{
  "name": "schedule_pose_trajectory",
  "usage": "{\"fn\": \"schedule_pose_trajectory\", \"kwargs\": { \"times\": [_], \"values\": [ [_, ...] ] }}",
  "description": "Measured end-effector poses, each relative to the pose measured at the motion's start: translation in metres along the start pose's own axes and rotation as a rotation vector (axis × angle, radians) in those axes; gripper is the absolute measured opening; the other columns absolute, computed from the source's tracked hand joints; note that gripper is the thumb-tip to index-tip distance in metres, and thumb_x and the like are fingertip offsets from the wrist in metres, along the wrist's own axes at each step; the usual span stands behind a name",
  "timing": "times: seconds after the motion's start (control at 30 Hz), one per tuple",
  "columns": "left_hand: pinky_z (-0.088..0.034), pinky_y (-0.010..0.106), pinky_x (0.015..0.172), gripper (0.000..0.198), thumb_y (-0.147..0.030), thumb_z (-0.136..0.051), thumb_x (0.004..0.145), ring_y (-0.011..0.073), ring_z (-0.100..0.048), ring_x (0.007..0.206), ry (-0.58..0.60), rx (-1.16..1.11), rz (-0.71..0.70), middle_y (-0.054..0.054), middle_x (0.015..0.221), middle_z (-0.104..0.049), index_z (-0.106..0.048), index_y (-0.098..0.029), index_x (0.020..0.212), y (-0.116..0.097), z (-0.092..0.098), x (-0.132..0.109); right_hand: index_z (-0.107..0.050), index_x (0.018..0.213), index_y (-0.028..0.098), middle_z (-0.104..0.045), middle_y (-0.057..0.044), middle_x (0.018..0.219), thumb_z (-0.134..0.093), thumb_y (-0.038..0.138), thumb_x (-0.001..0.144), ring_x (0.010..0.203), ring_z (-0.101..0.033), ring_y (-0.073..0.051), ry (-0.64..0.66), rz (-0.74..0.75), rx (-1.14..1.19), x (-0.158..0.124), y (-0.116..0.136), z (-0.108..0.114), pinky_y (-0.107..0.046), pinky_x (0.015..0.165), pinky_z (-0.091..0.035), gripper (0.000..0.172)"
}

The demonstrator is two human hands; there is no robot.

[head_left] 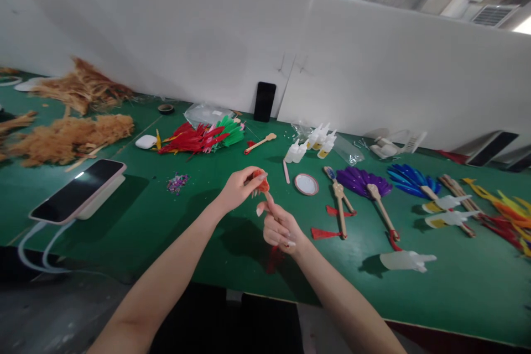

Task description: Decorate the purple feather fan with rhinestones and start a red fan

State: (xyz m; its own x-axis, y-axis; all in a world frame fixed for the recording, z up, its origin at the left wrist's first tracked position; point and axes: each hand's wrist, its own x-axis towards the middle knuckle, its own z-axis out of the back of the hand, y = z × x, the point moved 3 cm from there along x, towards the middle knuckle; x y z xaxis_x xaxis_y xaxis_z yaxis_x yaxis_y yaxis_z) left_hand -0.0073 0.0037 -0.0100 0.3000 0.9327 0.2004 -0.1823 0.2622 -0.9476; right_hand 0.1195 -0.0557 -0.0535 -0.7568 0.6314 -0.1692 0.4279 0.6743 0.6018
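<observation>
My left hand (240, 187) pinches a small orange-red feather piece (261, 181) above the green table (166, 221). My right hand (280, 227) is closed round a thin pinkish handle stick (269, 197) that runs up to that piece; a red tassel (274, 257) hangs below the hand. Both hands are held close together over the table's middle. A small white round lid (306, 183) and a pink stick (286, 171) lie just beyond them.
Red and green feathers (201, 137), glue bottles (311, 144), a purple feather fan (363, 182), a blue fan (410, 180), orange feathers (506, 213), a fallen white bottle (404, 260), a phone on a stand (78, 191), straw-coloured fibre heaps (70, 135) and sequins (177, 182) lie about. A white partition (207, 38) backs the table.
</observation>
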Motion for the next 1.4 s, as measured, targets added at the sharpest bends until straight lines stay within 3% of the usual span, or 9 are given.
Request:
{"fn": "schedule_pose_trajectory", "kwargs": {
  "times": [0.2, 0.4, 0.57, 0.73, 0.9, 1.27, 1.4],
  "values": [
    [-0.038, 0.020, 0.048, 0.034, -0.041, -0.038, 0.095, 0.0079, -0.045, 0.041, -0.055, 0.167, -0.061, -0.006, 0.046, -0.048, -0.059, -0.017, 0.085, -0.005, 0.002, -0.002, -0.054, 0.085, 0.020, -0.023, 0.015, 0.024, -0.010, 0.047, 0.101, 0.017, -0.004, -0.006, -0.006, -0.013, 0.037, -0.001, -0.001, -0.001, -0.020, 0.031, -0.006, 0.054],
    [-0.038, 0.021, 0.051, 0.041, -0.044, -0.035, 0.097, 0.0086, -0.044, 0.042, -0.146, 0.253, -0.120, -0.006, 0.042, -0.043, -0.059, -0.017, 0.077, -0.005, 0.002, -0.002, -0.052, 0.083, 0.020, -0.022, 0.015, 0.024, -0.005, 0.049, 0.100, 0.016, -0.004, -0.005, -0.037, -0.042, 0.051, -0.001, -0.001, -0.003, -0.021, 0.033, -0.002, 0.057],
    [-0.039, 0.022, 0.046, 0.048, -0.053, -0.031, 0.095, 0.0094, -0.046, 0.041, -0.032, 0.054, 0.016, -0.004, 0.046, -0.048, -0.057, -0.016, 0.080, 0.004, 0.002, 0.001, -0.054, 0.087, 0.019, -0.020, 0.015, 0.025, -0.008, 0.048, 0.101, 0.016, -0.008, -0.005, -0.064, -0.021, 0.024, 0.000, -0.002, -0.002, -0.020, 0.033, -0.003, 0.056],
    [-0.041, 0.021, 0.049, 0.037, -0.052, -0.052, 0.086, 0.0095, -0.050, 0.048, 0.058, 0.064, 0.025, -0.003, 0.056, -0.056, -0.060, -0.016, 0.092, 0.003, 0.004, 0.001, -0.057, 0.090, 0.019, -0.022, 0.014, 0.026, -0.004, 0.042, 0.102, 0.017, -0.005, -0.006, 0.034, 0.023, 0.062, 0.001, 0.001, 0.000, -0.020, 0.031, -0.006, 0.059],
    [-0.040, 0.020, 0.046, 0.032, -0.045, -0.047, 0.091, 0.0077, -0.048, 0.041, 0.034, 0.082, -0.006, -0.003, 0.055, -0.058, -0.060, -0.016, 0.089, 0.001, 0.004, 0.000, -0.059, 0.091, 0.020, -0.023, 0.014, 0.027, -0.006, 0.038, 0.102, 0.018, -0.003, -0.007, 0.133, 0.026, 0.104, -0.001, 0.002, -0.003, -0.018, 0.029, -0.011, 0.057],
    [-0.039, 0.018, 0.047, 0.040, -0.044, -0.037, 0.095, 0.0083, -0.053, 0.040, -0.094, 0.154, -0.064, -0.005, 0.042, -0.051, -0.057, -0.017, 0.074, 0.000, 0.002, 0.001, -0.058, 0.086, 0.020, -0.024, 0.013, 0.028, -0.003, 0.039, 0.102, 0.019, 0.000, -0.007, 0.137, 0.021, 0.164, -0.001, 0.002, -0.006, -0.018, 0.028, -0.009, 0.060],
    [-0.039, 0.019, 0.045, 0.042, -0.049, -0.035, 0.095, 0.0102, -0.055, 0.041, -0.004, 0.052, 0.063, -0.006, 0.041, -0.045, -0.053, -0.017, 0.075, 0.010, 0.001, 0.003, -0.059, 0.087, 0.019, -0.023, 0.013, 0.027, -0.001, 0.037, 0.102, 0.018, 0.000, -0.007, 0.142, 0.042, 0.162, 0.000, 0.001, -0.006, -0.018, 0.027, -0.010, 0.062]
  ]
}}
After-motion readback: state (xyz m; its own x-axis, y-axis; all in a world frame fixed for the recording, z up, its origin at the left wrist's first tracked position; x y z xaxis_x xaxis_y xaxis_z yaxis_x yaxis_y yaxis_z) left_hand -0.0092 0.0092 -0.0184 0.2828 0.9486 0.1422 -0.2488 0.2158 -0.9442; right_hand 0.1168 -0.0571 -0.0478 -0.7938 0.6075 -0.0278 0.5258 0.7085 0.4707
